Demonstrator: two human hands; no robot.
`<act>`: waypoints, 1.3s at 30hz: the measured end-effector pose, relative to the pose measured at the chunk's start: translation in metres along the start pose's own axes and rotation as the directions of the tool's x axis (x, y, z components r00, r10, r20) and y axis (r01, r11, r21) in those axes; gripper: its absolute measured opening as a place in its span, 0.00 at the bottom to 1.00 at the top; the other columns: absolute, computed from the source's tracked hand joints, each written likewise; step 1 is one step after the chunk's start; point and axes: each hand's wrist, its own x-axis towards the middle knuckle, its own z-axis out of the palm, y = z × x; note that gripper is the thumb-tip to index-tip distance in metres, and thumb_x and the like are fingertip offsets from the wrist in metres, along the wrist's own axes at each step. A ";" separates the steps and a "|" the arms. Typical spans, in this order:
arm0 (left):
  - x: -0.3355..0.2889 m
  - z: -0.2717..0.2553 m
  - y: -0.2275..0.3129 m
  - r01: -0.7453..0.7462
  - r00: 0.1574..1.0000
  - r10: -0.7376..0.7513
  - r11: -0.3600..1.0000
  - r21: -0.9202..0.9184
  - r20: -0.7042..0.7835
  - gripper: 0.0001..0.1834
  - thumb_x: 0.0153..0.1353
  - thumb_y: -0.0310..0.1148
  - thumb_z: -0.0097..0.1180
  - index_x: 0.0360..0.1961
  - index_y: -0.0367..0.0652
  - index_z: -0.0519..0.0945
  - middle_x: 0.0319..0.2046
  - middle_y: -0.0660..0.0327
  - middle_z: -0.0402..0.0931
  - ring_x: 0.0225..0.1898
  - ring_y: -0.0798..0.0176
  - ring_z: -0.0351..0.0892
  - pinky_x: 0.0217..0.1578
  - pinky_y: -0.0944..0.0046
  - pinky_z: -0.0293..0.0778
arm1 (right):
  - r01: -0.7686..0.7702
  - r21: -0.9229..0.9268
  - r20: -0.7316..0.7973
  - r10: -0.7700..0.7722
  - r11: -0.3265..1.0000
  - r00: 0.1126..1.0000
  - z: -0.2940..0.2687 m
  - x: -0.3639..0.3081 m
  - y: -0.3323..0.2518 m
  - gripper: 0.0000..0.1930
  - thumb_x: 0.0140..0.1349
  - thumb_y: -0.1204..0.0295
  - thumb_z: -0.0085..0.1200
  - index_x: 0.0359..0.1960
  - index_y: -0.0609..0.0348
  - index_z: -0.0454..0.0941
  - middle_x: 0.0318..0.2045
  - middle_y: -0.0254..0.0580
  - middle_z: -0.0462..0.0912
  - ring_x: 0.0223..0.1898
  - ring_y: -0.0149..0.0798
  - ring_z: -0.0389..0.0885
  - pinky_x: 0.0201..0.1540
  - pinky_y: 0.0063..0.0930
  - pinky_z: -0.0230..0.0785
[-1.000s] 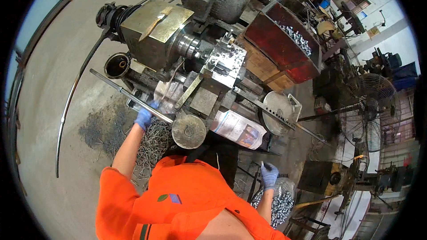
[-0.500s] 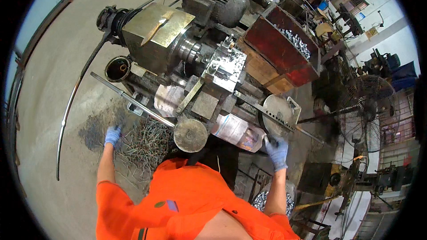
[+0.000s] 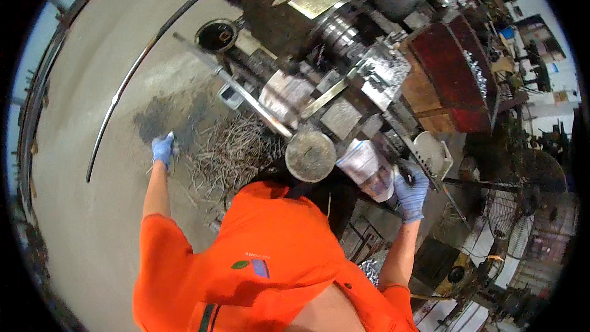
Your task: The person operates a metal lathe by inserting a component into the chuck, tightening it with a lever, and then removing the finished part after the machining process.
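Observation:
My left hand (image 3: 163, 149), in a pale blue glove, hangs out to the left above the floor, fingers stretched and apart from the metal strands. Beside it lies a heap of thin, tangled metal turnings (image 3: 228, 150). At the right front of a lathe, my right hand (image 3: 412, 195), in a matching glove, is next to a printed sheet or bag (image 3: 369, 169). Its fingers are bent and blurred against dark machine parts, hiding whatever they may hold. A round grey disc (image 3: 311, 156) sits between my hands, close to my orange shirt.
The lathe's chuck (image 3: 340, 32) and chip-covered tool block (image 3: 384, 77) stand ahead. A long metal bar (image 3: 249, 98) juts left. A red bin (image 3: 439, 55) of shiny parts stands right, past a perforated bar (image 3: 415, 147). A caged fan (image 3: 534, 178) is farther right.
The whole view has shifted, with the lathe now higher and farther right. My right hand has moved up along the printed sheet's right side. My left hand stays out over the floor.

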 end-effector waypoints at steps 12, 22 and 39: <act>-0.021 0.022 0.007 0.240 0.951 -0.191 0.951 -0.193 0.242 0.20 0.62 0.28 0.48 0.56 0.37 0.69 0.29 0.52 0.81 0.21 0.58 0.81 0.18 0.65 0.74 | -0.023 -0.098 -0.072 0.016 0.995 0.997 0.005 -0.026 0.025 0.09 0.53 0.73 0.63 0.37 0.58 0.83 0.29 0.34 0.83 0.22 0.22 0.69 0.26 0.19 0.64; -0.017 0.029 0.035 0.298 0.954 -0.223 0.783 -0.546 0.201 0.08 0.59 0.31 0.56 0.31 0.37 0.74 0.17 0.52 0.73 0.11 0.57 0.71 0.19 0.50 0.79 | -0.112 0.009 -0.025 0.112 0.994 0.993 0.013 -0.031 0.029 0.09 0.53 0.75 0.62 0.36 0.62 0.83 0.33 0.39 0.84 0.36 0.30 0.80 0.41 0.25 0.71; -0.071 -0.023 0.224 -0.609 0.793 0.543 0.683 0.403 0.277 0.19 0.62 0.38 0.53 0.52 0.42 0.77 0.37 0.54 0.82 0.36 0.64 0.81 0.40 0.64 0.74 | -0.026 -0.025 -0.080 0.024 0.999 0.996 -0.015 0.025 -0.025 0.11 0.51 0.73 0.64 0.37 0.62 0.82 0.28 0.36 0.83 0.28 0.25 0.76 0.33 0.21 0.69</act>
